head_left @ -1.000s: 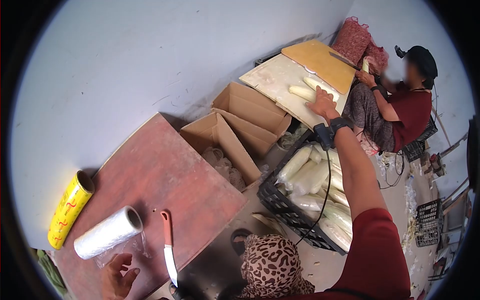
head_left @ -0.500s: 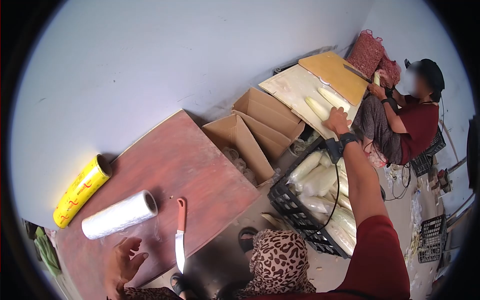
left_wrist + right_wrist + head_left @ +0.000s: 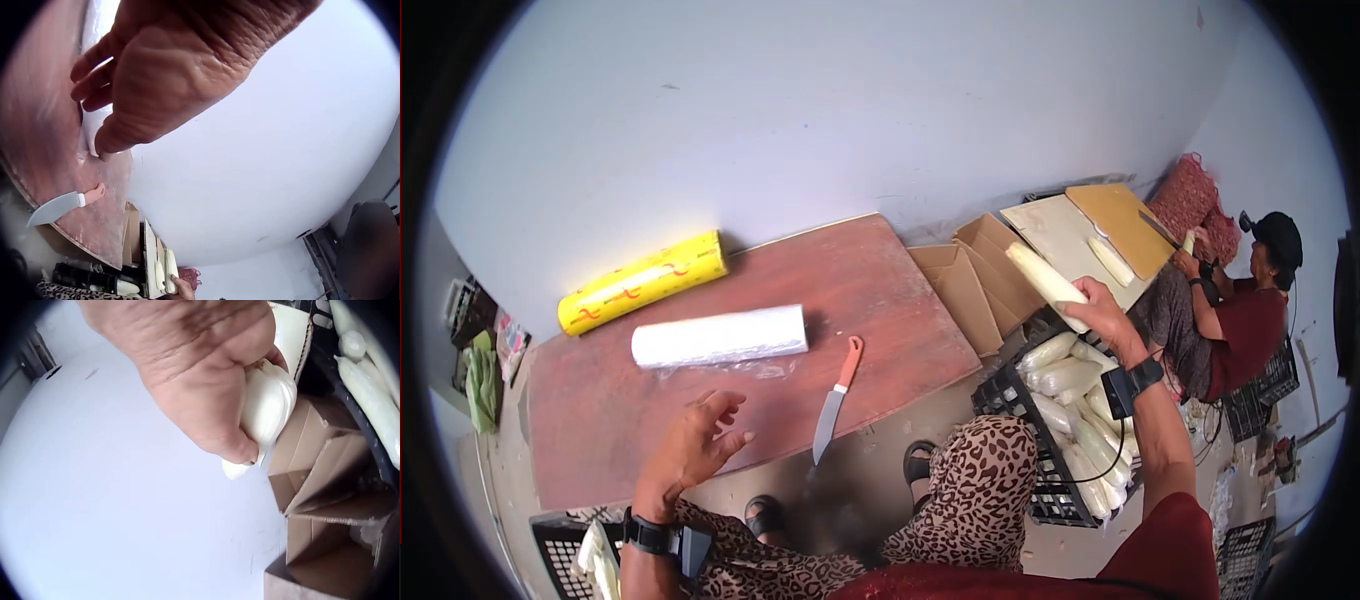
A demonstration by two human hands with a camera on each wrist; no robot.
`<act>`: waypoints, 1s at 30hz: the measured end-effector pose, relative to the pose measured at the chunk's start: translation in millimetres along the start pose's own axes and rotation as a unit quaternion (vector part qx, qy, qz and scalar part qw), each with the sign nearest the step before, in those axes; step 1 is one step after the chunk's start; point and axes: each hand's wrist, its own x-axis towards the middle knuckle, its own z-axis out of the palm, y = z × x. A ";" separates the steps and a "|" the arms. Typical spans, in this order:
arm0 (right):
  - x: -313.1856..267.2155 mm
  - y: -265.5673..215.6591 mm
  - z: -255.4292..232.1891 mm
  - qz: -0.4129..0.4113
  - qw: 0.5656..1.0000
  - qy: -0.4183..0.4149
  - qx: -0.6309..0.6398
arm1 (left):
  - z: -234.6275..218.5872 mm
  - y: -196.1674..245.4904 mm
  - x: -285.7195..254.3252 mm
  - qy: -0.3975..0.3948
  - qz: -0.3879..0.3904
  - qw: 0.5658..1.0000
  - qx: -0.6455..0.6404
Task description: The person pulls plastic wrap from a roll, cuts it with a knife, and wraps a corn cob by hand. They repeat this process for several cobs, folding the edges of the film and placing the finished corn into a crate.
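Note:
My right hand [image 3: 1105,312] grips a long, pale yellow-white vegetable [image 3: 1040,277] near one end. The right wrist view shows layered leaves on the vegetable [image 3: 265,409] and my thumb pressed along its side. It is held up in front of the cardboard boxes. My left hand [image 3: 697,440] hovers over the front of the red table, empty, its fingers loosely bent. Behind it lies a roll of clear plastic film [image 3: 720,336] with a loose edge. A knife with an orange handle [image 3: 838,400] lies to the right, its blade tip past the table's front edge.
A yellow printed roll [image 3: 645,282] lies along the wall. Right of the red table [image 3: 900,300] stand cardboard boxes [image 3: 950,290] and a black crate [image 3: 1000,392] of wrapped pale vegetables. Another such vegetable [image 3: 1110,262] lies on the far board. A seated person [image 3: 1235,320] works there.
My right hand has lifted one pale vegetable from the far board and brought it back toward me; the other stays there. My view has swung right-side down to level, and the left hand remains empty.

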 end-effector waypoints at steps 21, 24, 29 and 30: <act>-173.2 -313.8 148.5 -0.581 0.770 -0.191 -0.181 | 48.3 8.1 -92.4 -0.008 0.141 0.926 -0.349; -158.9 -293.0 172.8 -0.320 0.861 -0.319 0.231 | 35.7 14.6 -92.5 0.033 0.104 0.887 -0.450; -167.4 -280.3 206.5 -0.088 0.764 -0.493 0.407 | 33.4 15.9 -82.5 0.076 0.094 0.852 -0.509; -166.1 -280.9 215.1 -0.082 0.740 -0.517 0.423 | 35.7 13.5 -79.7 0.075 0.092 0.858 -0.500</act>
